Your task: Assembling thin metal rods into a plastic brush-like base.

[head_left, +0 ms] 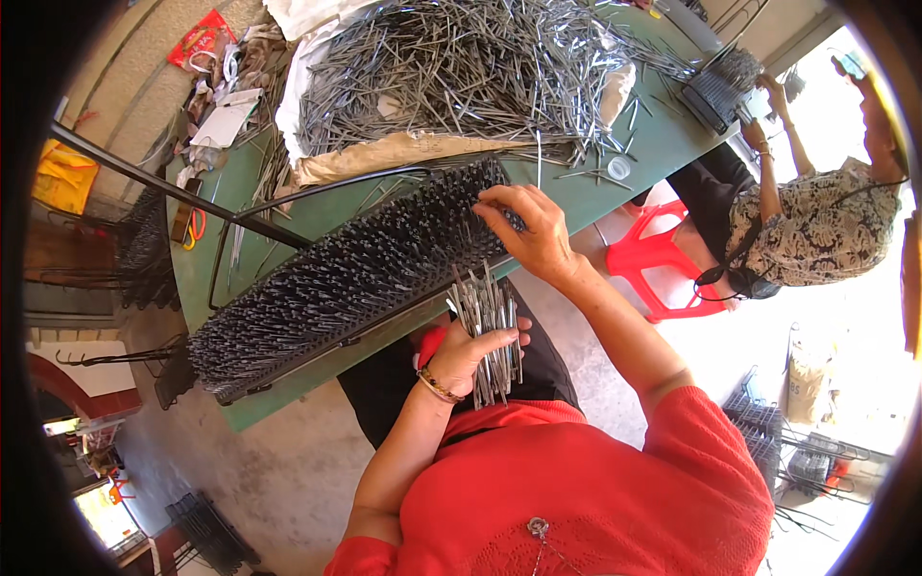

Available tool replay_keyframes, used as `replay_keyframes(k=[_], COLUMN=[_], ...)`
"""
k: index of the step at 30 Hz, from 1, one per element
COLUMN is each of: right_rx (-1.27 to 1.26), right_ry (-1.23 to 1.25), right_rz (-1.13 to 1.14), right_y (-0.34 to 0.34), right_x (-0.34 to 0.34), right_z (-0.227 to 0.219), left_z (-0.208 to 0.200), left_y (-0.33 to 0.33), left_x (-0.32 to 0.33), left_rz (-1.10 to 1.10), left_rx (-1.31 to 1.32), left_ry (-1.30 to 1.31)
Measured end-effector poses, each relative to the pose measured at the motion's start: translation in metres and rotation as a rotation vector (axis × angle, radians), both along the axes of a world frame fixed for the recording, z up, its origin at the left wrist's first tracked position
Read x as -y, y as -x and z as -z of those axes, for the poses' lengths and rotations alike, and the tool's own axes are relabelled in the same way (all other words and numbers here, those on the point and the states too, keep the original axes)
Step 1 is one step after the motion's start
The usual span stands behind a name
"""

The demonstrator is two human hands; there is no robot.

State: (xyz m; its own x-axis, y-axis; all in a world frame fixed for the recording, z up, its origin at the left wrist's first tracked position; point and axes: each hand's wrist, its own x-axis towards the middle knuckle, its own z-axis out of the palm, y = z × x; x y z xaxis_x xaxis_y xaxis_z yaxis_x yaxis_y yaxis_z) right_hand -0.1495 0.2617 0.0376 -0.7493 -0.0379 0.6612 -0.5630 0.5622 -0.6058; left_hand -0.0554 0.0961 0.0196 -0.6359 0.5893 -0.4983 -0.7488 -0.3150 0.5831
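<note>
My left hand [465, 357] is closed round a bundle of thin grey metal strips [492, 322], held upright in front of my lap with the thumb across them. A long rack [336, 274], densely filled with upright dark metal strips, lies slantwise along the table's near edge. Over the rack's right end, my right hand [536, 232] has its thumb and fingertips pinched together among the strip tops. Whatever is between those fingertips is too small to make out.
A big heap of loose metal strips [461, 72] lies on paper on the green table [576, 204]. Orange-handled scissors [195, 228] are at the left. Across the right corner a person [807, 226] handles a smaller rack [722, 88] beside a red stool [653, 257].
</note>
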Motion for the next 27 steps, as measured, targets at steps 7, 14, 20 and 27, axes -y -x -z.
replay_keyframes(k=[7,14,20,27], right_rx=[-0.081,-0.063,-0.049,-0.005], right_ry=[-0.141,-0.215,-0.255,-0.167], right_rz=[-0.046,-0.15,0.069,0.105], right_y=[-0.001,-0.004,-0.005,-0.012], right_x=[0.0,-0.003,-0.002,-0.004], right_z=[-0.002,0.001,-0.003,-0.006], left_z=[0.001,0.003,-0.002,-0.007], left_y=[0.0,-0.001,0.001,0.004], left_x=[0.001,0.0,0.0,-0.002], left_rz=[-0.003,0.024,-0.011,-0.037], left_rx=[0.004,-0.013,0.033,-0.009], left_ry=[-0.002,-0.018,-0.025,0.003])
